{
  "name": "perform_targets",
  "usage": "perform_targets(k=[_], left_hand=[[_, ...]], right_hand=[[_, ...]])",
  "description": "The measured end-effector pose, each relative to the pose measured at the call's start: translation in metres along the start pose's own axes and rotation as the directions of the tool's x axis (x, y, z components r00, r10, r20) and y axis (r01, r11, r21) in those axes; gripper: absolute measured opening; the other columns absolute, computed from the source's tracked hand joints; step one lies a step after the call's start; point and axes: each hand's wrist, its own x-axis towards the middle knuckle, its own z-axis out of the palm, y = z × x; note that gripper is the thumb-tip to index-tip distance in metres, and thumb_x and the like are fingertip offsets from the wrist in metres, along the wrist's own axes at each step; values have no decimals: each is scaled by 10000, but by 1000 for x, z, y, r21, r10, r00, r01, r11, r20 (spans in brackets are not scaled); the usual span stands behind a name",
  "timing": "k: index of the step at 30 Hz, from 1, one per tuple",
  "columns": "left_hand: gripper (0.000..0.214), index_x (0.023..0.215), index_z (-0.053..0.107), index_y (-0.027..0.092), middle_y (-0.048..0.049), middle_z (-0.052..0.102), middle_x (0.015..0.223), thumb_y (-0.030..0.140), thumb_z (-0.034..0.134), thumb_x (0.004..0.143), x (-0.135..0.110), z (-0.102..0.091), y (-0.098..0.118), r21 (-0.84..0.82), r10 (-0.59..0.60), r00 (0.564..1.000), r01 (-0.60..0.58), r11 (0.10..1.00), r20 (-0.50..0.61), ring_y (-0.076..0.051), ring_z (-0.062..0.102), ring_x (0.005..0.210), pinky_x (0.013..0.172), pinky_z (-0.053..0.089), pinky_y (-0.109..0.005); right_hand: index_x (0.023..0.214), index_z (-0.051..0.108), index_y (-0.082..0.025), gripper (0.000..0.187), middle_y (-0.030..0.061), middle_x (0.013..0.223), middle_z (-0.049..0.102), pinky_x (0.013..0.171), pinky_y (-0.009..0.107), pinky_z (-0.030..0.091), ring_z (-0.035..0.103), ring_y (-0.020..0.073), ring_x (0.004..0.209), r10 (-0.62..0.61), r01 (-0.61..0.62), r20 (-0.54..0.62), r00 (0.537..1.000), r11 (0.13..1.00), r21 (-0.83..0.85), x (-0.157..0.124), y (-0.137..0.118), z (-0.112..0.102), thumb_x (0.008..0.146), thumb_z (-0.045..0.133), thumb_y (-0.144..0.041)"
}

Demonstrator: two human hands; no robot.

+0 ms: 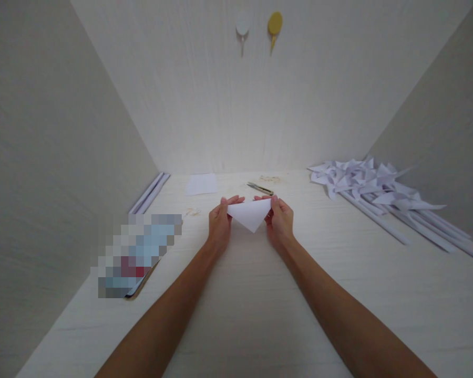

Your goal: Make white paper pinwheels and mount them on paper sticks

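Observation:
A white sheet of paper [251, 213], folded to a triangle with its tip toward me, is held just above the table between both hands. My left hand [220, 224] pinches its left corner, thumb on top. At the right corner, my right hand [279, 220] grips it the same way, fingers curled beneath. Just beyond the paper lies a pair of thread snips [260, 188] with dark blades. The undersides of the paper and of the fingers are hidden.
Paper pinwheels [362, 181] on rolled paper sticks [378, 218] are heaped at the right. Paper rolls [150, 193] lie at the back left, near a stack of white paper [201, 184]. A blurred-out flat object [142, 257] rests at the left. Two hooks [275, 23] hang on the wall.

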Motion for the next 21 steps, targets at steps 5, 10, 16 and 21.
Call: perform_targets(k=[5,10,16,21], left_hand=[[474,802,671,102,-144,692,871,531,482,731,7,-10,1,81,-30,995,22,996,95,-189,618,829,779,439,-313],[505,757,680,108,-138,695,818,572,490,701,11,-13,1,81,-90,989,81,993,117,-187,620,770,728,456,-314],[476,675,672,108,-94,668,655,548,495,716,15,-15,1,48,-192,979,189,981,73,-151,606,629,666,467,-301],[436,622,652,116,-65,634,584,445,432,804,15,-13,3,-12,-287,956,288,958,60,-114,576,542,608,466,-266]], right_hand=[[665,593,-154,274,76,636,690,511,256,481,619,151,583,0,1,8,1000,999,-43,2,-1,-1,673,620,-426],[656,584,-153,302,81,616,680,506,281,490,625,173,588,-27,27,4,1000,997,-65,2,0,-2,653,631,-452],[622,581,-159,276,59,541,654,468,260,466,601,158,531,16,-15,7,1000,997,-71,3,-2,-3,646,643,-427],[575,576,-161,233,38,513,644,426,219,432,552,116,455,70,-70,14,997,998,3,1,-4,-1,645,656,-367]])
